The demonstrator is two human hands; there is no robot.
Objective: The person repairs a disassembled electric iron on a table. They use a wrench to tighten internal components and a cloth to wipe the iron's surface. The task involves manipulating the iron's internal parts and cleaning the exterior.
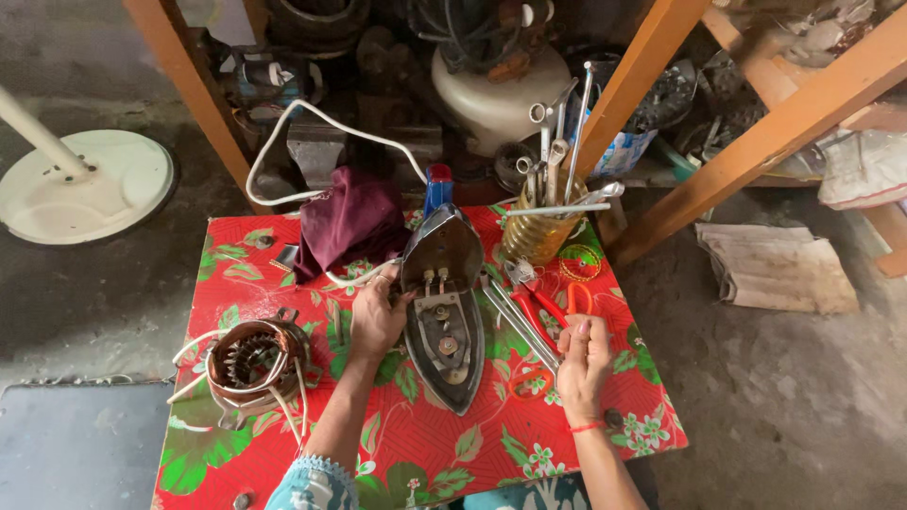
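Grey concrete floor surrounds a small desk (pixel 416 444) covered with a red floral cloth. At the centre of the desk lies an opened clothes iron base (pixel 444 302), pointed end toward the viewer, its terminals and inner screws exposed. The left hand (pixel 375 319) grips the left edge of the iron base, thumb over the rim. The right hand (pixel 584 359) rests near the right side of the desk, fingers curled around a thin tool whose kind cannot be told. Between the iron base and the right hand lie red-handled pliers (pixel 534 295) and long metal rods (pixel 518 326), crowding that side. A copper-wound motor stator (pixel 257 359) with loose white leads sits at the left of the desk. A maroon cloth (pixel 345 225) lies behind the iron, with a white cable (pixel 283 142) looping above it. A yellow container (pixel 540 222) holding spanners stands at the back right corner. Orange wooden shelf legs (pixel 756 142) frame cluttered parts behind the desk. A white fan base (pixel 90 184) stands on the floor at left.
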